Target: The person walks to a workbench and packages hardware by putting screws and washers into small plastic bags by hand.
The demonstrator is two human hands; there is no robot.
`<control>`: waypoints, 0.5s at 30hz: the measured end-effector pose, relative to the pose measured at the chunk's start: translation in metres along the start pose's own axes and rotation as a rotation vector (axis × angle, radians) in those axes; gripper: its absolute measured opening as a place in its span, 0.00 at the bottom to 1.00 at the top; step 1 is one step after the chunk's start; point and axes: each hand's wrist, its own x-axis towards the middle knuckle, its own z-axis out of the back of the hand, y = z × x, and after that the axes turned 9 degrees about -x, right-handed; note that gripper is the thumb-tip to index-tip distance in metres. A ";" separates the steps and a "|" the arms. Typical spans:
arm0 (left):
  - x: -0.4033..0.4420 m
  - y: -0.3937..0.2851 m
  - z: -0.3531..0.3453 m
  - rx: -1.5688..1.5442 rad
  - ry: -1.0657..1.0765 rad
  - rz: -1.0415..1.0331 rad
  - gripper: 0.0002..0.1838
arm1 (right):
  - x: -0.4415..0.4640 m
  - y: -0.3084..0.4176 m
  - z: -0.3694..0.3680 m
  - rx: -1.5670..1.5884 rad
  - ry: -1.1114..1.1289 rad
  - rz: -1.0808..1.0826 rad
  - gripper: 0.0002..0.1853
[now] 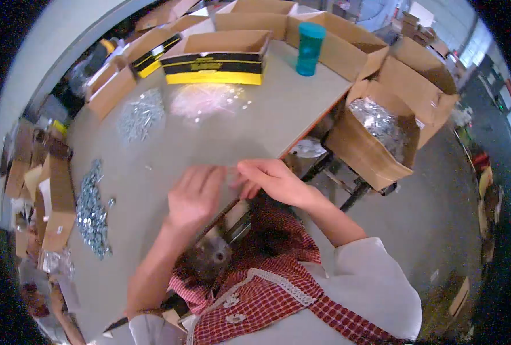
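While boxes (212, 57) line the grey table (192, 141), both hands (231, 181) nearly meet.

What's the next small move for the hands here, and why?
Probably bring the right hand slightly inward over the table, alongside the left hand: their fingers nearly meet, but the right appears across the table's edge, where anything small might drop past.

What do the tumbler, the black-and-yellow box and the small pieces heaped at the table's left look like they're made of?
Tumbler: probably plastic; teal, seemingly see-through.
Black-and-yellow box: cardboard, printed outside, with plain brown inner walls.
Heaped pieces: likely metal, with a bluish-silver shine; too small to rule out coated plastic.
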 end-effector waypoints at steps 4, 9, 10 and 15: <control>-0.014 -0.021 0.030 0.025 -0.041 0.040 0.22 | 0.022 0.006 -0.026 -0.213 -0.089 0.245 0.14; -0.044 -0.027 0.067 -0.370 -0.121 0.572 0.22 | 0.027 0.027 -0.041 -0.399 0.024 0.328 0.09; -0.046 -0.026 0.072 -0.472 -0.172 0.653 0.21 | 0.029 0.028 -0.044 -0.470 0.079 0.383 0.09; -0.063 -0.025 0.092 -0.818 -0.125 0.950 0.16 | 0.030 0.033 -0.073 -0.413 0.302 0.361 0.10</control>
